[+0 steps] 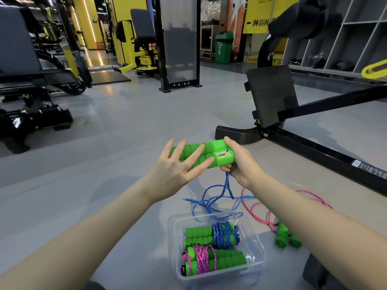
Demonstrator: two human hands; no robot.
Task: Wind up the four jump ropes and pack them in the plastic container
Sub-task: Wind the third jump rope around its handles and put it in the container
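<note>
Left hand (178, 164) fingers straight and spread, laid across paired green handles (199, 152). Right hand (240, 162) at their 3 o'clock end, fingers clamped round the handles. Loose blue rope (217, 197) hangs from it to the floor at 6 o'clock. Plastic container (254, 248) below holds wound blue rope (211, 234) at 12, wound pink rope (215, 260) at 6. Loose pink rope (259, 210) lies at the container's 2 o'clock.

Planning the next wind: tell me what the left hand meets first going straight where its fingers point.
The left hand would meet the paired green handles gripped by the right hand; its fingers overlap them, but contact is unclear.
</note>
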